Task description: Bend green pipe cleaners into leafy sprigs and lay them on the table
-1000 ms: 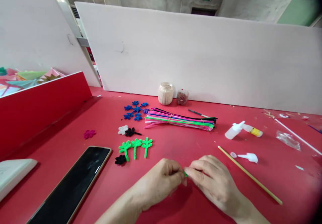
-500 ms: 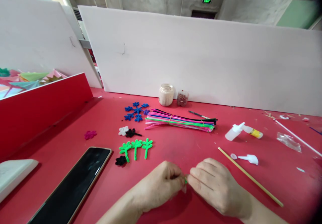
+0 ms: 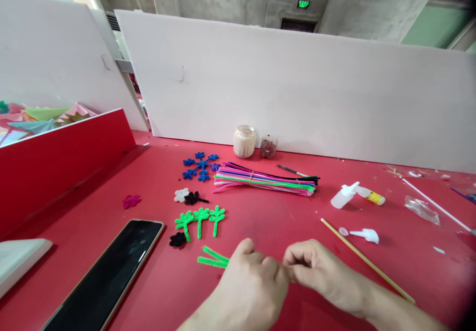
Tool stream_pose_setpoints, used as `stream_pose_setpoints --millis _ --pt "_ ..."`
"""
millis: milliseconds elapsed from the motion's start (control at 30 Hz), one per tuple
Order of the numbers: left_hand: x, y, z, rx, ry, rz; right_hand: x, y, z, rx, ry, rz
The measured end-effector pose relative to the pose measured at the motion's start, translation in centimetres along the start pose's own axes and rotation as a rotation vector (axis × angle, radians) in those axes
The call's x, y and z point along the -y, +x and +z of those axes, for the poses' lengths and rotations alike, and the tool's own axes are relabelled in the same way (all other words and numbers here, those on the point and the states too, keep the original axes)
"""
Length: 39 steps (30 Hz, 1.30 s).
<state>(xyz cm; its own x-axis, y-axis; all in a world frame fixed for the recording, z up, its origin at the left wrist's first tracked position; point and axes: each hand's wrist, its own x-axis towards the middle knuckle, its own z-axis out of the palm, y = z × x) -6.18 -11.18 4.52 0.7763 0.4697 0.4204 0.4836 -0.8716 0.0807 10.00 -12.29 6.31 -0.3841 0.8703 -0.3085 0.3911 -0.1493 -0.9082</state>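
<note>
My left hand (image 3: pixel 255 286) is closed around a green pipe cleaner (image 3: pixel 212 257), whose two loose ends stick out to the left. My right hand (image 3: pixel 316 274) meets it fingertip to fingertip, thumb and forefinger pinched at the other end; what lies in that pinch is hidden. Just beyond the hands lie green pipe-cleaner sprigs (image 3: pixel 201 219), with a black looped piece (image 3: pixel 177 240) beside them. A white flower (image 3: pixel 182 195) and a black one (image 3: pixel 193 198) touch each other farther back. A magenta flower (image 3: pixel 131 201) lies left, and a blue branching piece (image 3: pixel 201 164) behind.
A banded bundle of pipe cleaners (image 3: pixel 266 180) lies at mid-table. Behind stand a glass jar (image 3: pixel 244 141) and a small container (image 3: pixel 268 146). A phone (image 3: pixel 107 271) is on the left. Rightward are a glue bottle (image 3: pixel 344 196), a yellow-labelled bottle (image 3: pixel 372 196) and a wooden stick (image 3: pixel 366 259).
My left hand has turned over, back upward, and moved slightly right. Two green pipe-cleaner ends now show left of it. My right hand has rotated so its thumb and forefinger show.
</note>
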Motion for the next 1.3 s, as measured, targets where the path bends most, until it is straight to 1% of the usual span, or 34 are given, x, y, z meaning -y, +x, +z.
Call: stream_pose_setpoints --millis 67,100,133,167,233,333,367,433,467,533,667,767,867,933,967,1033,1100,1167,1233,1300 --pt "-0.3 0.0 0.4 -0.067 0.065 0.072 -0.3 0.0 -0.3 0.098 0.309 0.183" --pt "-0.4 0.0 0.5 -0.083 0.073 0.081 -0.3 0.1 -0.5 0.117 0.387 0.236" --pt "-0.4 0.0 0.6 -0.094 0.06 0.076 -0.3 0.1 -0.6 0.11 0.405 0.255" --pt "-0.5 0.0 0.6 -0.095 0.025 0.047 -0.1 0.2 -0.7 0.087 0.373 0.24" --pt "-0.3 0.0 0.2 -0.065 -0.119 -0.078 0.7 0.3 -0.9 0.032 0.202 0.136" --pt "0.1 0.3 -0.8 0.072 -0.504 -0.409 2.3 -0.3 -1.2 -0.036 -0.153 -0.069" --pt "0.3 0.4 -1.1 0.103 -0.651 -0.5 2.6 -0.6 -1.3 -0.087 -0.279 -0.157" --pt "0.7 0.6 -1.6 0.142 -0.876 -0.613 2.9 -1.1 -1.6 -0.193 -0.542 -0.362" --pt "0.8 0.7 -1.8 0.158 -0.961 -0.642 2.7 -1.4 -1.7 -0.231 -0.666 -0.463" --pt "1.0 0.8 -1.9 0.186 -1.078 -0.68 2.3 -1.7 -1.8 -0.274 -0.863 -0.609" --pt "0.9 0.9 -2.0 0.213 -1.202 -0.747 1.5 -1.7 -1.7 -0.343 -1.085 -0.765" --pt "0.7 0.8 -2.1 0.23 -1.231 -0.744 1.6 -1.5 -1.7 -0.316 -1.204 -0.86" --pt "0.5 0.8 -2.3 0.243 -1.224 -0.706 1.9 -1.4 -1.8 -0.235 -1.216 -0.909" --pt "0.5 0.8 -2.7 0.265 -1.209 -0.656 2.1 -1.4 -1.8 -0.187 -1.132 -0.899" --pt "0.4 0.9 -3.0 0.279 -1.197 -0.624 2.3 -1.4 -1.7 -0.173 -1.059 -0.869" --pt "0.4 1.0 -3.6 0.301 -1.15 -0.552 2.4 -1.5 -1.3 -0.177 -0.843 -0.755" --pt "0.4 1.0 -4.0 0.29 -1.018 -0.475 2.1 -1.6 -0.7 -0.178 -0.536 -0.569" --pt "0.3 0.9 -4.0 0.253 -0.812 -0.364 1.5 -1.6 0.2 -0.146 -0.165 -0.341" --pt "0.1 0.7 -3.5 0.182 -0.58 -0.24 0.6 -1.4 1.0 -0.102 0.22 -0.115" --pt "0.0 0.5 -2.5 0.079 -0.373 -0.144 0.0 -0.9 1.6 -0.09 0.541 0.06"
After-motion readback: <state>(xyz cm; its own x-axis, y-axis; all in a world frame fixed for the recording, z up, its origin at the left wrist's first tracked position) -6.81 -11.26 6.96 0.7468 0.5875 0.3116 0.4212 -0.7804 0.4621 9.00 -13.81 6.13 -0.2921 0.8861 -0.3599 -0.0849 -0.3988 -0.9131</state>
